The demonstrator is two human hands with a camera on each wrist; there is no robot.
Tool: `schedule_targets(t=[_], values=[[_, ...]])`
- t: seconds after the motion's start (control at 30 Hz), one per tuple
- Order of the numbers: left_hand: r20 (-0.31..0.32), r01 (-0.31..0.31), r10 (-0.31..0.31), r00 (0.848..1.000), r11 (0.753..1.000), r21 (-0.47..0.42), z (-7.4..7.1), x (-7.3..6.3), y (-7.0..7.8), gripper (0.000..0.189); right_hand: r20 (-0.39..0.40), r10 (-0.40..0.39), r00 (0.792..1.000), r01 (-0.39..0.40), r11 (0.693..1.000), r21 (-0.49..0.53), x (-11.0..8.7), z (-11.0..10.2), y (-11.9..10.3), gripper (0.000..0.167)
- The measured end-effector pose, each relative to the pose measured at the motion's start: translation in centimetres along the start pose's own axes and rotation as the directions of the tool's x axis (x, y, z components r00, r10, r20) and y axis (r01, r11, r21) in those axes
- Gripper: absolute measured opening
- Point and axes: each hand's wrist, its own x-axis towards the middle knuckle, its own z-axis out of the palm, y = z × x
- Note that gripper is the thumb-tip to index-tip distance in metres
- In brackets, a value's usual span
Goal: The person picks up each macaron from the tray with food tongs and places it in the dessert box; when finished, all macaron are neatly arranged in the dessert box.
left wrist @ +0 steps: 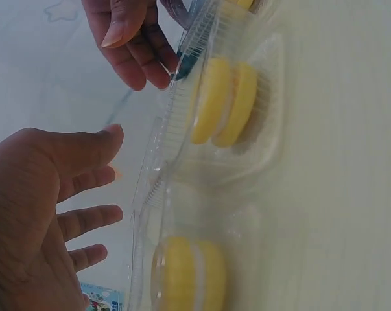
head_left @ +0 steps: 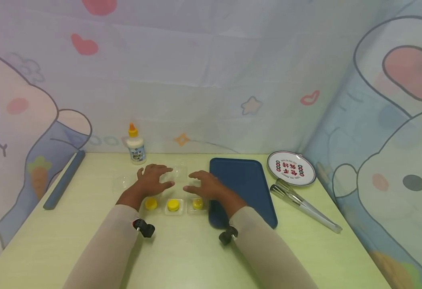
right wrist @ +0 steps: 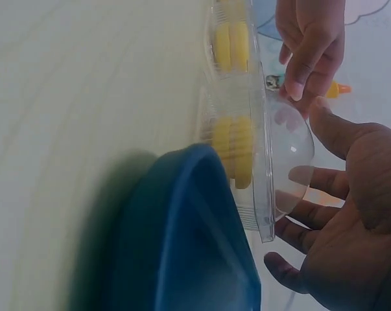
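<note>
Three yellow macaron-like sandwich cakes sit in a row of small clear plastic boxes: the left cake (head_left: 151, 203), the middle cake (head_left: 173, 205) and the right cake (head_left: 198, 204). Over the right one stands a clear domed lid (right wrist: 291, 152). Clear lids also lie behind the row, a middle lid (head_left: 178, 173) and a left lid (head_left: 123, 183). My left hand (head_left: 153, 180) is over the left and middle boxes, thumb and fingers apart, holding nothing. Behind the domed box my right hand (head_left: 206, 185) has its fingers spread; some show through the dome in the right wrist view.
A dark blue tray (head_left: 239, 180) lies right of the boxes, under my right forearm. Farther right are a printed plate (head_left: 291, 168) and metal tongs (head_left: 306, 206). A glue bottle (head_left: 136, 147) stands at the back; a grey-blue bar (head_left: 64, 180) lies along the left edge.
</note>
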Motion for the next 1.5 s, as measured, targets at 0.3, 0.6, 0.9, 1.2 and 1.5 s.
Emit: schedule_targets(t=[0.3,0.6,0.9,1.2,1.5], values=[[0.032,0.024,-0.024,0.999,1.0,-0.017,0.0,0.2,-0.6,0.055,0.036,0.004,0.999,-0.004,1.0,-0.003,1.7,0.4,-0.1,0.069],[0.06,0.047,-0.046,0.997,0.999,-0.023,0.1,1.0,-0.3,0.054,0.062,0.005,0.998,-0.006,1.0,0.012,2.4,0.6,-0.3,0.069],[0.073,0.051,-0.05,0.996,0.999,-0.011,0.2,0.8,-0.3,0.052,0.068,0.016,0.998,-0.019,0.999,0.044,2.7,0.9,-0.2,0.069],[0.072,0.053,-0.053,0.996,0.999,-0.004,0.5,0.8,-0.2,0.048,0.021,0.02,1.0,-0.022,0.994,0.109,2.5,0.5,-0.1,0.061],[-0.046,0.075,-0.077,0.996,0.996,-0.046,0.4,0.6,0.1,0.037,-0.073,-0.06,0.996,0.07,0.988,0.141,2.4,0.3,0.4,0.044]])
